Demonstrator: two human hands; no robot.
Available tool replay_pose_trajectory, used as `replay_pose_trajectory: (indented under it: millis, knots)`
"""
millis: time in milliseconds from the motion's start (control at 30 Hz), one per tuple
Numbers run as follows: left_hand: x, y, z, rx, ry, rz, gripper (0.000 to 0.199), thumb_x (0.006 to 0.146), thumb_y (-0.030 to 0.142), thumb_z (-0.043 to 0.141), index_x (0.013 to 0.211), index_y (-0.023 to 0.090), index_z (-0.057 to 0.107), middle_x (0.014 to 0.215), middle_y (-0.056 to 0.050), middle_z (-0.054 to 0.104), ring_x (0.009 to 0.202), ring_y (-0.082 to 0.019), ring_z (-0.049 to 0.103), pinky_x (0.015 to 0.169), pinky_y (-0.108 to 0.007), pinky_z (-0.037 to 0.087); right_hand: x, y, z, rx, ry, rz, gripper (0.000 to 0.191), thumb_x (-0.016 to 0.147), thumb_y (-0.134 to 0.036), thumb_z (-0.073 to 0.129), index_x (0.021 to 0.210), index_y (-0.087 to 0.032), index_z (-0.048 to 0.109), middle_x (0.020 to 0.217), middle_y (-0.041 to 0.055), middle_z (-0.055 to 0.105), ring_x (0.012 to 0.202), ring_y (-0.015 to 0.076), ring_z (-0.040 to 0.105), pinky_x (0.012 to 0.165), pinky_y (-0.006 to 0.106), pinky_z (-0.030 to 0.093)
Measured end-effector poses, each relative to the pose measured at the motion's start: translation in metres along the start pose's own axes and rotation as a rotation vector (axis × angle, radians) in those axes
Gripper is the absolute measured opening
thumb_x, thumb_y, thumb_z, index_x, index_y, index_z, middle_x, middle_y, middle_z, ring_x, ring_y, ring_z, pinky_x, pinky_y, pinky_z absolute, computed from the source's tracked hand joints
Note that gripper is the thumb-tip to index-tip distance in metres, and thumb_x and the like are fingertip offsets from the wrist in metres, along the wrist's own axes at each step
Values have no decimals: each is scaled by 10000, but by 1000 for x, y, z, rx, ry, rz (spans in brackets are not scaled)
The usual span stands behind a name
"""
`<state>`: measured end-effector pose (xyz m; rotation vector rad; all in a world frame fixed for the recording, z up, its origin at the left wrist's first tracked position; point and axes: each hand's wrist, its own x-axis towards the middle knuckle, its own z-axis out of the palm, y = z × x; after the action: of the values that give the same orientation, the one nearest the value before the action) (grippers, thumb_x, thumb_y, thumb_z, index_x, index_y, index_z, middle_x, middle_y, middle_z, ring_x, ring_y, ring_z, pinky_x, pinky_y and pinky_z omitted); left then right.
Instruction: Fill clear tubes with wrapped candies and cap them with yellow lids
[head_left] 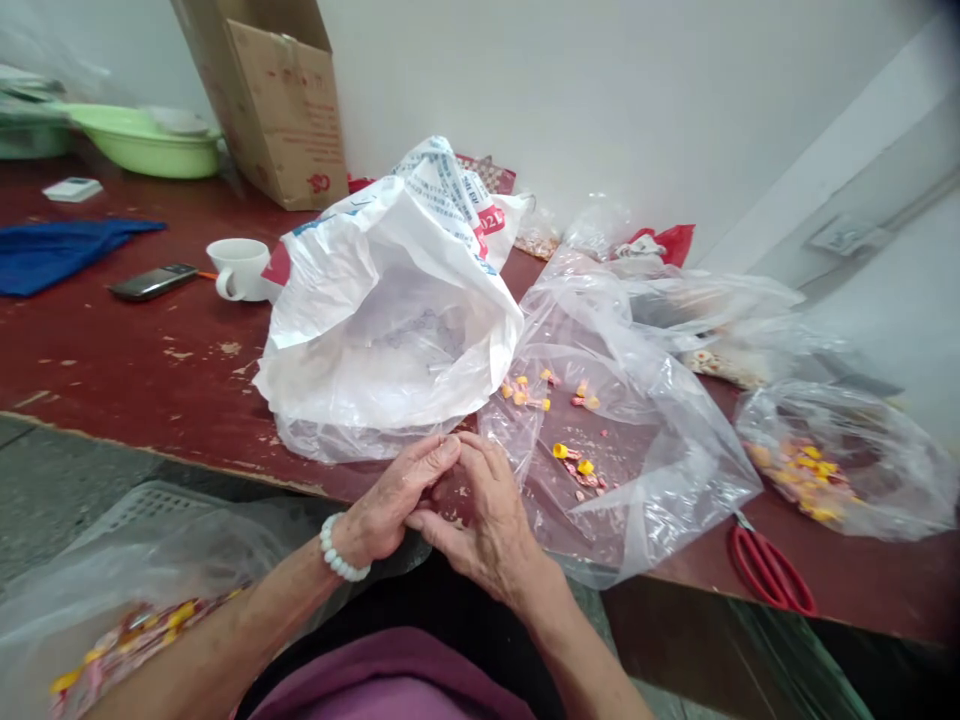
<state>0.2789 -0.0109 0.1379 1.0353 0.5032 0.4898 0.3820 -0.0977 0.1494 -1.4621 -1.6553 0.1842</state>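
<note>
My left hand, with a pale bead bracelet on its wrist, meets my right hand over the table's front edge. Fingers of both hands are curled in and touch at the tips. Anything between them is too small or hidden to make out. Just beyond my hands a large white sack lies with its mouth facing me. To the right, a clear plastic bag is spread out, with several small yellow-capped pieces and pinkish bits on it.
Red-handled scissors lie near the right front edge, below a clear bag of yellow pieces. A white cup, a phone, a blue cloth, a green basin and a cardboard box stand or lie at left.
</note>
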Motion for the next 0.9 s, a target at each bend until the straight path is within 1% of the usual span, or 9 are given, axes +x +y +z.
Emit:
replay_pose_trajectory:
  millis: [133, 200, 267, 367, 467, 533, 633, 767, 900]
  knots:
    - [12, 1, -5, 30, 82, 16, 370, 822, 507, 541, 729, 149, 542, 548, 46, 379, 467, -59, 295, 422, -174, 241, 2, 21, -12, 105, -2, 114, 320, 814, -357, 625, 1100, -226, 565, 1194, 67, 561, 1120, 184, 527, 930, 329, 453]
    - [22, 12, -19, 97, 140, 34, 372, 798, 515, 561, 723, 153, 529, 504, 63, 339, 425, -51, 240, 392, -179, 171, 0, 51, -31, -19, 76, 262, 250, 876, -352, 512, 1083, -224, 569, 1129, 58, 598, 1009, 167, 578, 830, 305, 487]
    - [36, 24, -39, 224, 244, 135, 323, 751, 468, 624, 756, 159, 528, 493, 76, 327, 413, -53, 242, 393, -185, 176, -1, 91, -53, -318, 154, 425, 253, 893, -314, 426, 1065, -206, 575, 1026, 61, 637, 907, 170, 597, 797, 321, 485]
    - [65, 37, -66, 789, 448, 332, 235, 769, 370, 582, 850, 149, 584, 533, 42, 437, 454, -92, 375, 440, -209, 282, 2, 147, -74, -449, 152, 463, 279, 798, -208, 465, 1026, -148, 614, 1081, 136, 630, 1023, 256, 552, 920, 444, 402]
    - [103, 40, -77, 1269, 470, 393, 208, 788, 248, 494, 867, 159, 664, 769, -56, 630, 692, -171, 553, 618, -269, 409, 13, 176, -74, -464, 84, 416, 352, 754, -158, 497, 1080, -197, 623, 1211, 100, 597, 1114, 260, 495, 977, 434, 339]
    - [129, 38, -74, 1370, 390, 408, 209, 756, 186, 505, 847, 181, 693, 929, -79, 662, 877, -210, 568, 780, -308, 419, 19, 182, -69, -463, 36, 400, 311, 765, -159, 495, 1028, -220, 649, 1133, 79, 638, 1041, 237, 526, 936, 386, 366]
    - [160, 37, -66, 1493, 253, 380, 174, 748, 196, 550, 833, 170, 700, 952, -104, 670, 977, -240, 549, 878, -341, 397, 22, 182, -64, -450, 12, 412, 205, 775, -173, 476, 845, -185, 669, 888, 96, 669, 880, 220, 565, 847, 338, 404]
    - [185, 45, -63, 1572, 124, 248, 119, 760, 241, 606, 759, 136, 661, 797, -86, 660, 853, -213, 587, 794, -356, 441, 12, 179, -73, -407, 122, 488, 206, 811, -278, 473, 844, -163, 640, 871, 114, 665, 849, 231, 585, 812, 357, 428]
    - [183, 52, -68, 1552, 99, 196, 146, 689, 278, 668, 650, 143, 629, 672, -51, 637, 703, -182, 588, 694, -311, 453, -3, 158, -87, -303, 287, 621, 391, 845, -470, 446, 970, -145, 623, 837, 100, 665, 701, 212, 618, 664, 360, 481]
